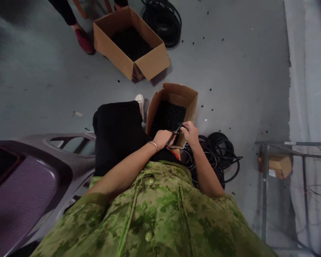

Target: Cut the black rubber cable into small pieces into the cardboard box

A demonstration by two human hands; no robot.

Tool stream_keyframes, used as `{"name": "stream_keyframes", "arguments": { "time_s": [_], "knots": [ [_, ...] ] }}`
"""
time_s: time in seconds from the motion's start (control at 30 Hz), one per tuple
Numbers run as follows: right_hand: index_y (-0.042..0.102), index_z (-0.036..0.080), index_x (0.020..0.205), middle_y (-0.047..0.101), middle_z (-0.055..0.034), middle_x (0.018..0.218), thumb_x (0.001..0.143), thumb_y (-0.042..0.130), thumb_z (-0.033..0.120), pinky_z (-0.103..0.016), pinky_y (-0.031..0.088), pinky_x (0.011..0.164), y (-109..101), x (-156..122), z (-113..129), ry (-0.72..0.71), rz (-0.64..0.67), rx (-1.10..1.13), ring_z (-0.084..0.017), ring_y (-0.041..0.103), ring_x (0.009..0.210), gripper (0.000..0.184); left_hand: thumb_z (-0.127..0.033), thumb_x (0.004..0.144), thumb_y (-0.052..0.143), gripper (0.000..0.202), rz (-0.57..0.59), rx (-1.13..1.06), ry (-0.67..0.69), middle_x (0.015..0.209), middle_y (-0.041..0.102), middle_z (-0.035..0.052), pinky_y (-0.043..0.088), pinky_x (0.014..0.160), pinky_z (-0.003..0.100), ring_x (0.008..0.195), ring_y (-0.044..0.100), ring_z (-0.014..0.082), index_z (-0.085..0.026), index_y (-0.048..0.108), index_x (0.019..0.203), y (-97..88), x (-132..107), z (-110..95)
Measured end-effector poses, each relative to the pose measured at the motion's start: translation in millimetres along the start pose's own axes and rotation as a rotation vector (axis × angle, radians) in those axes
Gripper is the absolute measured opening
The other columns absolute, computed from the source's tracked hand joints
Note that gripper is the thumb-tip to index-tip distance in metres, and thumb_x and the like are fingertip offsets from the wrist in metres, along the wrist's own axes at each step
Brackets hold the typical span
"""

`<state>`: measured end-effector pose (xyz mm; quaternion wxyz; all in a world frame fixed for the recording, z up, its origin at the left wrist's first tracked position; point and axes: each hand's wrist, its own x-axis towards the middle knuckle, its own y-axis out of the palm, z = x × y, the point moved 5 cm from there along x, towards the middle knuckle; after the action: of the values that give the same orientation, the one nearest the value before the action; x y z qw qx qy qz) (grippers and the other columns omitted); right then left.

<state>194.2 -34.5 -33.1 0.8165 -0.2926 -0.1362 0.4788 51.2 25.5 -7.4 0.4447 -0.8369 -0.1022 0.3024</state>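
Observation:
My left hand (163,138), with a bangle on the wrist, is closed around a dark hand tool, seemingly cutters (173,135), just over the near edge of a small cardboard box (189,97) filled with small black pieces. My right hand (190,133) is closed, pinching the end of a black cable (182,127) against the tool's tip. The cable leads down to a black coil (221,154) on the floor at my right. I am seated, with a camouflage shirt and black trousers below the hands.
A larger cardboard box (149,63) with black pieces stands farther off, beside another black cable coil (163,19). Another person's red shoe (83,40) is at top left. A purple plastic chair (29,182) is left; a metal frame (264,192) right. Black bits litter the grey floor.

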Motion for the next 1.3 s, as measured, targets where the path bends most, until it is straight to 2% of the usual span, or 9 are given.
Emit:
{"name": "stream_keyframes", "arguments": {
  "time_s": [0.3,0.47,0.67,0.87,1.07,1.3],
  "knots": [
    [0.058,0.023,0.103,0.071,-0.0047,0.096,0.085,0.053,0.039,-0.034,0.055,0.081,-1,3,7,0.015,-0.004,0.039,-0.020,0.069,0.084,0.024,-0.038,0.097,0.035,0.046,-0.039,-0.050,-0.041,0.093,0.074,0.0187,0.052,0.078,0.034,0.091,0.071,0.0291,-0.013,0.074,0.096,-1.6,2,2],
    [0.061,0.023,0.097,0.072,-0.0047,0.094,0.085,0.054,0.044,-0.035,0.054,0.084,-8,0,4,0.031,-0.003,-0.023,-0.021,0.069,0.089,0.025,-0.041,0.097,0.036,0.047,-0.060,-0.052,-0.020,0.092,0.074,0.0184,0.052,0.077,0.034,0.090,0.072,0.0293,-0.013,0.073,0.097,1.7,4,3],
    [0.065,0.021,0.096,0.072,-0.0016,0.078,0.087,0.050,0.043,-0.029,0.056,0.069,-4,-2,0,0.100,0.102,0.112,-0.015,0.066,0.063,0.029,-0.043,0.096,0.039,0.043,-0.027,-0.065,-0.045,0.095,0.074,0.0177,0.052,0.077,0.032,0.090,0.072,0.0284,-0.013,0.070,0.104,6.5,6,5],
    [0.069,0.021,0.092,0.071,0.0001,0.072,0.085,0.052,0.038,-0.027,0.053,0.065,5,-2,0,0.082,0.228,0.062,-0.015,0.064,0.059,0.024,-0.039,0.095,0.041,0.040,0.033,-0.055,-0.036,0.099,0.074,0.0182,0.053,0.080,0.032,0.094,0.072,0.0281,-0.012,0.067,0.109,11.4,6,6],
    [0.071,0.021,0.090,0.070,-0.0005,0.071,0.086,0.051,0.039,-0.028,0.051,0.068,6,2,0,0.021,0.188,-0.006,-0.017,0.065,0.066,0.027,-0.035,0.095,0.038,0.042,0.012,-0.023,-0.010,0.098,0.074,0.0192,0.053,0.080,0.035,0.094,0.072,0.0307,-0.012,0.073,0.100,7.2,4,4],
    [0.072,0.021,0.086,0.068,-0.0002,0.067,0.086,0.050,0.041,-0.029,0.051,0.066,10,10,-1,0.059,0.133,0.017,-0.017,0.064,0.062,0.029,-0.037,0.096,0.034,0.049,-0.023,0.001,-0.049,0.094,0.074,0.0203,0.054,0.079,0.035,0.092,0.072,0.0303,-0.011,0.075,0.097,4.8,6,5]
  ]
}}
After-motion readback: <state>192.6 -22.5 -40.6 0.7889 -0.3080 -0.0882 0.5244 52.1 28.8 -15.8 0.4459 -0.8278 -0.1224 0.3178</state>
